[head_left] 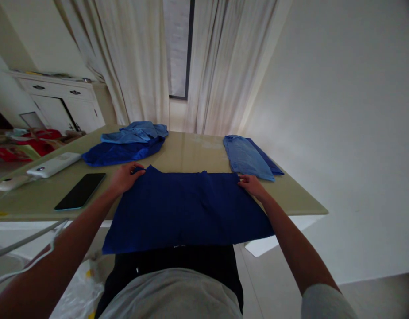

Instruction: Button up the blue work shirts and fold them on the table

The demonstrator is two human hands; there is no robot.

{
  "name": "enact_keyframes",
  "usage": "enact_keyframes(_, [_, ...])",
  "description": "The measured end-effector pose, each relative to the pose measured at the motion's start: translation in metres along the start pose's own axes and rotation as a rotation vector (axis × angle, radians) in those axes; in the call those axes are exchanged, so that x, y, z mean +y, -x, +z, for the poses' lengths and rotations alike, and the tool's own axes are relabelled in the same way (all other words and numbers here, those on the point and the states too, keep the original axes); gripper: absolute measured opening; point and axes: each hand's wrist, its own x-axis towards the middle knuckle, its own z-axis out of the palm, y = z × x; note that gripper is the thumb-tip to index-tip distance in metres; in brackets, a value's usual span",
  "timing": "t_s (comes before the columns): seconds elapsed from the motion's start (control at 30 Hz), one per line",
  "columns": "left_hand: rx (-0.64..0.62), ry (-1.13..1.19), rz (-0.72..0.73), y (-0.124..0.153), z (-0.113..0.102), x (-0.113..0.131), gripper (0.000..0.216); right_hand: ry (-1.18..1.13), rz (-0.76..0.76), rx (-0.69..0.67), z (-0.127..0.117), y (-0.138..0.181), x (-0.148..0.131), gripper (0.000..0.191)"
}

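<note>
A dark blue piece of clothing [191,208] spreads across the near edge of the table, its lower part hanging over my lap. My left hand [127,178] pinches its far left corner between thumb and fingers. At the far right corner, my right hand [252,186] grips the fabric the same way. Just beyond my right hand lies a folded light blue garment [247,157], partly on top of a folded dark blue one [267,158]. Past my left hand is a crumpled heap, with a light blue garment [134,133] over a bright blue one [123,153].
The table [187,153] meets the wall on its right. A black-screened phone [81,191] and a white power strip [54,165] lie on its left side. A white cable [32,266] crosses at lower left. A white cabinet [63,102] and curtains [134,57] stand behind.
</note>
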Motion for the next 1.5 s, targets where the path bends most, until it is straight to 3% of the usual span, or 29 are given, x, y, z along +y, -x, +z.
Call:
enact_keyframes(0.17, [0.047,0.031,0.02,0.0,-0.008,0.005,0.037,0.027,0.009,0.138,-0.026,0.001,0.019,0.044])
enact_keyframes(0.37, [0.053,-0.087,0.084,-0.018,0.016,0.008,0.032,0.376,0.005,0.171,-0.023,-0.008,0.023,0.031])
enact_keyframes(0.5, [-0.003,-0.242,0.255,-0.015,0.03,0.015,0.042,0.398,-0.225,0.183,-0.009,-0.017,0.011,0.043])
enact_keyframes(0.6, [-0.134,-0.352,0.351,-0.008,0.033,0.021,0.044,0.478,-0.384,0.034,-0.004,-0.024,0.004,0.04])
enact_keyframes(0.7, [-0.19,-0.436,0.336,-0.006,0.034,0.021,0.042,0.547,-0.318,-0.158,-0.005,-0.03,0.002,0.029])
enact_keyframes(0.77, [-0.19,-0.452,0.313,-0.008,0.035,0.017,0.043,0.557,-0.275,-0.207,-0.008,-0.032,0.003,0.03])
enact_keyframes(0.93, [-0.203,-0.441,0.328,-0.013,0.034,0.012,0.038,0.623,-0.241,-0.151,-0.015,-0.029,0.005,0.037])
enact_keyframes(1.2, [-0.234,-0.411,0.338,-0.017,0.028,0.026,0.021,0.578,-0.249,-0.112,-0.02,-0.035,0.0,0.023])
enact_keyframes(1.33, [-0.205,-0.426,0.291,-0.021,0.035,0.028,0.023,0.473,-0.225,-0.012,-0.014,-0.041,0.003,0.017])
enact_keyframes(1.5, [-0.27,-0.424,0.284,-0.035,0.051,0.017,0.031,0.457,-0.17,0.026,-0.002,-0.04,0.008,0.014])
